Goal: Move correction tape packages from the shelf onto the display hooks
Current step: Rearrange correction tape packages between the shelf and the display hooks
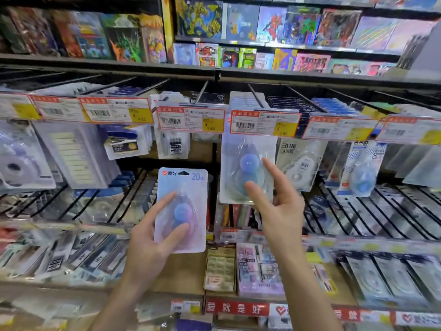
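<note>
My left hand (pixel 152 237) grips a pale blue correction tape package (pixel 188 185) marked "20m", upright in front of the shelves, its blue round tape under a clear blister. A second package of the same kind (pixel 238 149) hangs from a display hook (pixel 256 96) behind an orange price tag (pixel 263 124). At the lower right of that hanging package, my right hand (pixel 279 206) has its thumb on the front and its fingers along the right edge. The top of the hanging package is hidden by the tag.
Rows of long black hooks carry other stationery packs, such as a white tape pack (pixel 300 166) and a blue dotted one (pixel 362 173) to the right. Eraser boxes (pixel 220 271) stand on the lower shelf. Colourful toy boxes (pixel 274 22) fill the upper shelves.
</note>
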